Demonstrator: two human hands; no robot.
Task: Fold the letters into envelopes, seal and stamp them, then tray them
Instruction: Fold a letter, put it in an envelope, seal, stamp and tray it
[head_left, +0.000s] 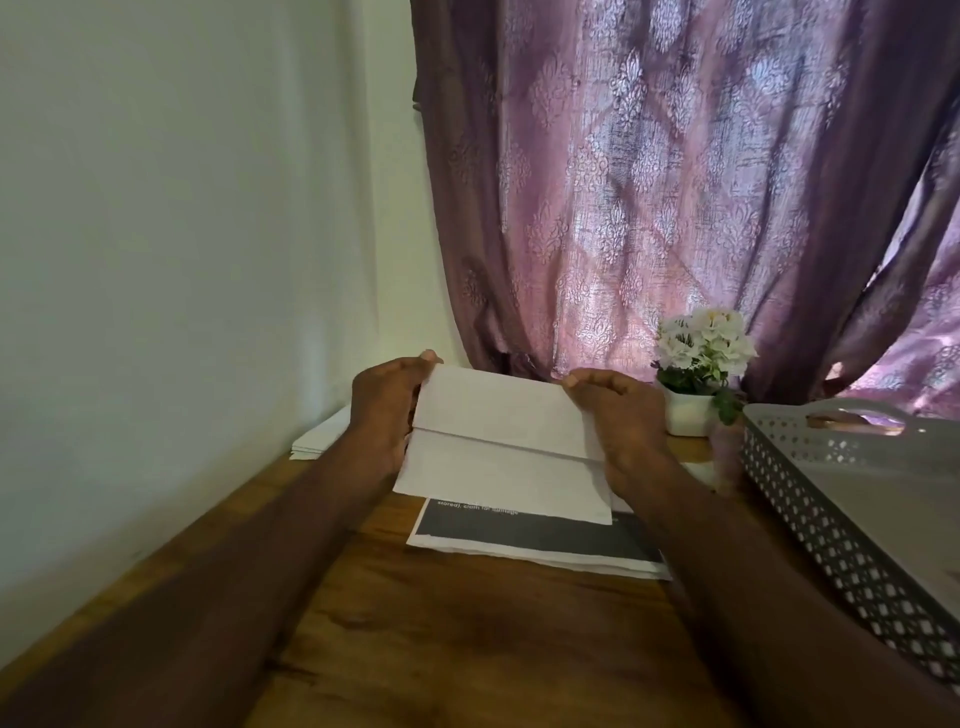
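Observation:
I hold a white letter above the wooden table, folded over so a crease edge runs across its middle. My left hand grips its left edge, thumb on top at the far corner. My right hand grips its right edge. Under the letter lies a stack of printed sheets with a dark band across the top one. A pile of white envelopes rests at the table's far left by the wall. A grey perforated tray stands at the right.
A small white pot of white flowers stands at the back, just left of the tray. A purple patterned curtain hangs behind the table. A pale wall bounds the table's left side.

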